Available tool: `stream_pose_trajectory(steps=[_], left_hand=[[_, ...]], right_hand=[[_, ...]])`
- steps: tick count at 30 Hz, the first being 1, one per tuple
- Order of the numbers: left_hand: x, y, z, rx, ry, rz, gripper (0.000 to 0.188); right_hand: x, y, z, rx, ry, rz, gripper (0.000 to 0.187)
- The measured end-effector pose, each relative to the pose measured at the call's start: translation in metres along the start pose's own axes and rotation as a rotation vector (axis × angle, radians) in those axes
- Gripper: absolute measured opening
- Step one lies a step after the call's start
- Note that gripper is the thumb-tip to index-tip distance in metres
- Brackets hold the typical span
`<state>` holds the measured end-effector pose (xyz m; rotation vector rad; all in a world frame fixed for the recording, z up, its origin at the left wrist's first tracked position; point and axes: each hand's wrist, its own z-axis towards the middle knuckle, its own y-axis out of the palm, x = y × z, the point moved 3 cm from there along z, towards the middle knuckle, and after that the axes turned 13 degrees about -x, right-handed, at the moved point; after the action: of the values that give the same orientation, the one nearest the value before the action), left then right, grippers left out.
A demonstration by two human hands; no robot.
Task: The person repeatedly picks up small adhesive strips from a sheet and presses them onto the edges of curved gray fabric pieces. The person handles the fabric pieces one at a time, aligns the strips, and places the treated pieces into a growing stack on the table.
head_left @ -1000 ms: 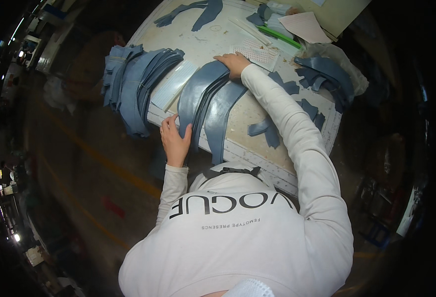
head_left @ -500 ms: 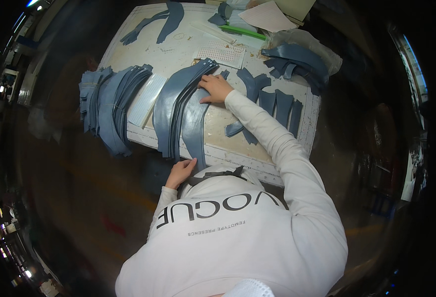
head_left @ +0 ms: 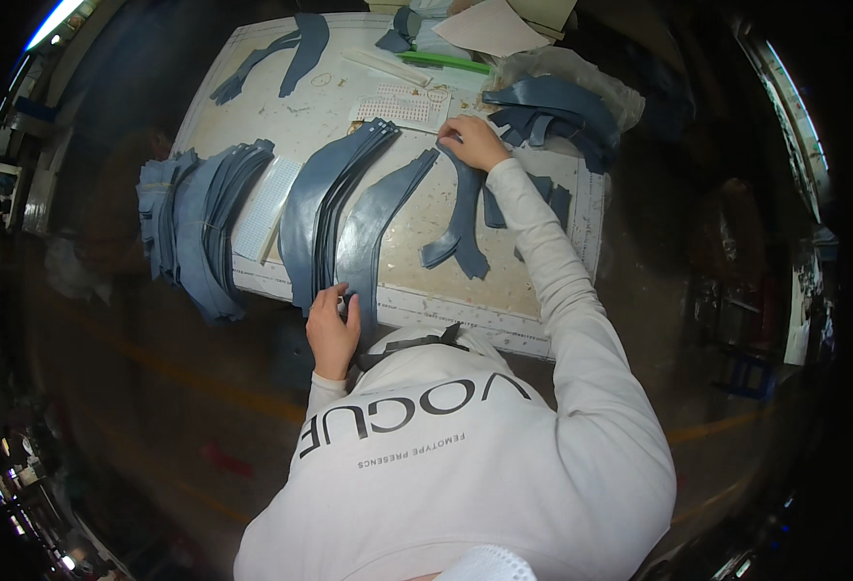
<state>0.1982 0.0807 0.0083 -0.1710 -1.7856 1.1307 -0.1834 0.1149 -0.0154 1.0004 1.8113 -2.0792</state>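
Observation:
Curved blue leather-like pieces lie on the white table. My left hand (head_left: 333, 332) is at the near edge, thumb and fingers apart, by the lower ends of a thick stack (head_left: 316, 203) and a thinner curved piece (head_left: 368, 218) beside it. I see no piece held in it. Farther right, my right hand (head_left: 477, 143) has its fingers closed at the top end of a forked blue piece (head_left: 463, 208). Its fingertips partly cover that end. My right forearm hides part of the smaller blue pieces (head_left: 496, 208) beyond.
Two bundled stacks (head_left: 205, 228) of blue pieces overhang the table's left edge. A ruled white strip (head_left: 269, 208) lies beside them. At the back are a printed sheet (head_left: 402, 107), a green strip (head_left: 448, 62) and a clear plastic bag (head_left: 620, 102) by a blue pile (head_left: 552, 95).
My right hand has moved from the thinner curved piece right to the forked piece. My left hand has risen to the lower ends of the curved pieces. The view has shifted slightly.

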Motion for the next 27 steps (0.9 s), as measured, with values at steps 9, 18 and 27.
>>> stream_pose_trajectory(steps=[9,18,27], left_hand=[[0.067,0.072,0.108,-0.33,0.152,-0.285,0.022],[0.083,0.129,0.131,-0.245,0.272,0.099,0.043],[0.08,0.13,0.163,-0.549,0.327,-0.805,0.038]], right_hand=[[0.081,-0.019,-0.05,-0.139,0.178,-0.175,0.026],[0.069,-0.031,-0.051,-0.098,0.123,0.085,0.017],[-0.031,-0.077,-0.044,-0.258,-0.173,0.415,0.017]])
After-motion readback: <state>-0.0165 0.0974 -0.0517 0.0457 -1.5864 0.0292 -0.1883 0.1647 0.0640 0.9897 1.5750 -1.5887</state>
